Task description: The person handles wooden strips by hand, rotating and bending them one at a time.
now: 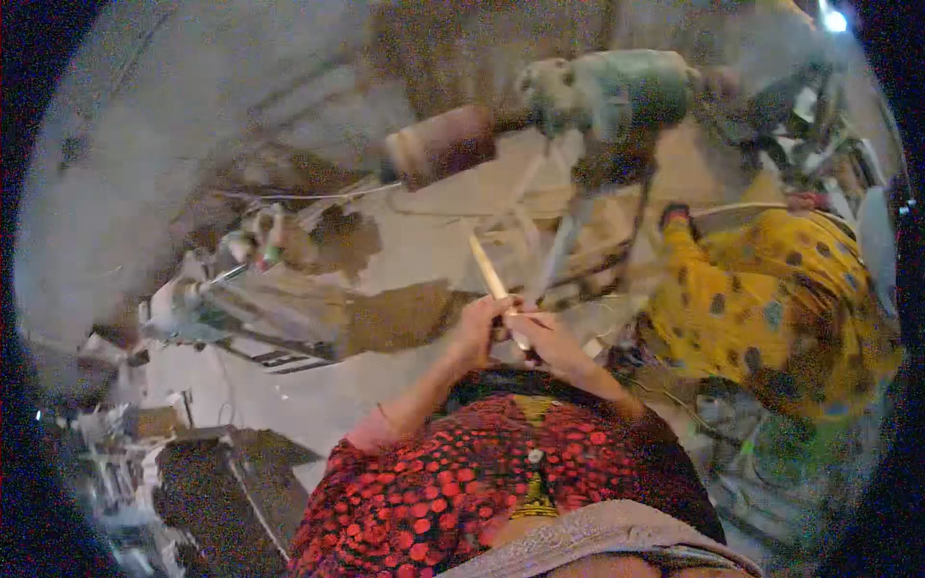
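item: one pale stick [492, 277], in front of the red garment [414, 482]; from afar i am seeing left hand [480, 328] and right hand [559, 345] holding its lower part in curled fingers, its far tip perhaps risking a sideways swing should either grip be slackening.

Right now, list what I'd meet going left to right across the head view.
Dark flat panel, brown flat piece, left hand, right hand, yellow spotted cloth. The pale stick overlaps both hands, so its place is unclear.
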Available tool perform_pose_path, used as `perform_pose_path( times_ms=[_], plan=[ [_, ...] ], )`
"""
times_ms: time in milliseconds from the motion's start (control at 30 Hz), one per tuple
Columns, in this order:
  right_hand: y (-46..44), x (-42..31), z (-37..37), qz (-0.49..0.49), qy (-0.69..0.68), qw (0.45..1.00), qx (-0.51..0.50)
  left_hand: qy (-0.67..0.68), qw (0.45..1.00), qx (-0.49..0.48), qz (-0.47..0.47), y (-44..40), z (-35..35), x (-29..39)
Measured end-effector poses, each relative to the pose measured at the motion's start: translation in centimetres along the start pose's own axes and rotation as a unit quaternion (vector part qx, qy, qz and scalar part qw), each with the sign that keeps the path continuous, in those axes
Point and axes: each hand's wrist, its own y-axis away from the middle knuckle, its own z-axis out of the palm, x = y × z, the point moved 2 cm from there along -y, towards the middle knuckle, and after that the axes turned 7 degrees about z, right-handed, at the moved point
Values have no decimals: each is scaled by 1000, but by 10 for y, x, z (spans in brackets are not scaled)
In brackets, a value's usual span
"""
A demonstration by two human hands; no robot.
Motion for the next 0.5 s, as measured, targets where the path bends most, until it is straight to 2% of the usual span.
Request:
perform_pose_path(
  times_ms=[33, 67, 133, 167, 233, 300, 333, 367, 400, 433, 467, 500],
  plan=[
    [-5, 0, 2, 5, -9, 1000, -24, -83, 996, 8, 36, 2, 1, 2],
    [-5, -4, 5, -14, -26, 999, -38, -74, 992, 2, 100, 4, 3, 5],
    [-23, 6, 13, -13, -15, 998, -63, -93, 986, -18, 133, 14, 4, 14],
    [-19, 9, -1, -16, -15, 999, -38, -103, 983, -28, 150, 16, 3, 18],
    [-6, 0, -14, -36, -9, 999, -11, -110, 989, -91, 40, 6, 4, 22],
    [-17, 1, -18, -59, 9, 998, -16, -196, 975, -79, 65, 1, 1, 23],
    [-13, 16, -18, -58, -5, 998, 26, -245, 965, -48, 85, 21, -8, 25],
    [-12, 19, -20, -63, -18, 998, 24, -327, 937, 0, 119, 35, -8, 42],
    [-14, 23, -27, -66, -25, 997, 19, -340, 933, -4, 116, 41, -6, 59],
    [-19, 22, -32, -67, -28, 997, 20, -346, 931, -12, 116, 44, -2, 74],
    [-15, 13, -29, -78, -4, 997, 24, -267, 948, -74, 156, 50, 5, 87],
    [-26, 32, -42, -133, -6, 990, 55, -182, 954, -142, 191, 59, 13, 98]
  ],
)
